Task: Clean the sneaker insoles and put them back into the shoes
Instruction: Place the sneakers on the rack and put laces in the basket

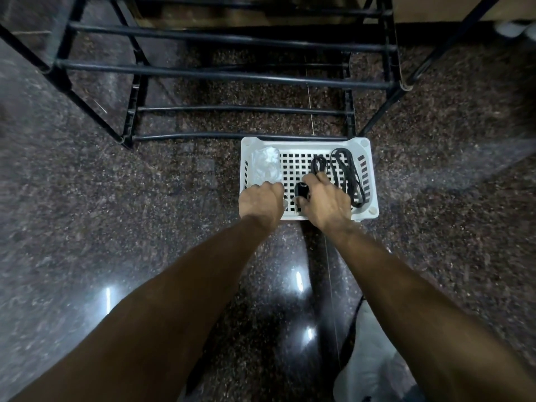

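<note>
White perforated plastic basket (366, 146) on floor, right hand (326, 200) fingers curled round small black object (301, 190), left hand (261, 203) fingers curled under, grip indeterminate, black cords (346, 172) just beyond right fingertips.

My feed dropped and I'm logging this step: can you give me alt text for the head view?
Both hands reach into a white perforated basket on a dark speckled floor: the right hand grips a small black object, the left hand curls at the near left corner. Black laces and a clear bag lie inside; a black rack stands behind.

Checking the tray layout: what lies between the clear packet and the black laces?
In the head view, bare perforated floor of the white tray separates the clear packet from the black laces.
</note>
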The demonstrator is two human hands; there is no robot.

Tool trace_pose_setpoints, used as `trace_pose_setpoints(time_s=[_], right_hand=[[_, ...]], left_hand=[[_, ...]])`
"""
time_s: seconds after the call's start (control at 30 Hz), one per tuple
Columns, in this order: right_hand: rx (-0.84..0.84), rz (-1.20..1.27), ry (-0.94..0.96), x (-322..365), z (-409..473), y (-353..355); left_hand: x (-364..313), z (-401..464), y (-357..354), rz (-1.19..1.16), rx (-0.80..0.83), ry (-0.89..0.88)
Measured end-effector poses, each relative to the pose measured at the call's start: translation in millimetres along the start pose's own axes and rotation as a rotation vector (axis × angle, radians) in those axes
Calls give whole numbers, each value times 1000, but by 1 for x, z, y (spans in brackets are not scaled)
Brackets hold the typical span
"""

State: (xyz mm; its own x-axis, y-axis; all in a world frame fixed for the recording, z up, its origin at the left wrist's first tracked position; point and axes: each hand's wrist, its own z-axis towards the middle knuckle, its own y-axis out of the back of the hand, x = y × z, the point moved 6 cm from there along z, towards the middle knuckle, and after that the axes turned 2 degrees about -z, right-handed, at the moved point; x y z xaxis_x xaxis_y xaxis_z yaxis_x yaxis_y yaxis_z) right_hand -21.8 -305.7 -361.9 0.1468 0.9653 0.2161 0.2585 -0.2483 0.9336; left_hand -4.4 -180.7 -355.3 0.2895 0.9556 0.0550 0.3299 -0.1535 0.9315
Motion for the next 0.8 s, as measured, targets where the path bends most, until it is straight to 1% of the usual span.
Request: trace_pose_setpoints(time_s=[0.1, 0.2, 0.37, 0.53, 0.6, 0.7, 0.8], right_hand=[[38, 13, 50, 0, -4, -2], [82, 11, 74, 1, -6, -8], [78, 86, -10, 5, -3, -11], [18, 312, -207, -1, 1, -16], [-1, 351, -241, 0, 1, -18], [-11, 388, -251, 0, -3, -17], [-10, 365, -244, -1, -12, 0]], left_hand=[[5, -6, -2, -7, -29, -53], [7, -11, -4, -41, -1, -77], [3, -4, -5, -6, 82, -4], [1, -2, -5, -86, 82, 97], [1, -2, -6, -125, 89, 127], [1, -9, -5, -168, 103, 123], [3, -18, 0, -196, 76, 38]])
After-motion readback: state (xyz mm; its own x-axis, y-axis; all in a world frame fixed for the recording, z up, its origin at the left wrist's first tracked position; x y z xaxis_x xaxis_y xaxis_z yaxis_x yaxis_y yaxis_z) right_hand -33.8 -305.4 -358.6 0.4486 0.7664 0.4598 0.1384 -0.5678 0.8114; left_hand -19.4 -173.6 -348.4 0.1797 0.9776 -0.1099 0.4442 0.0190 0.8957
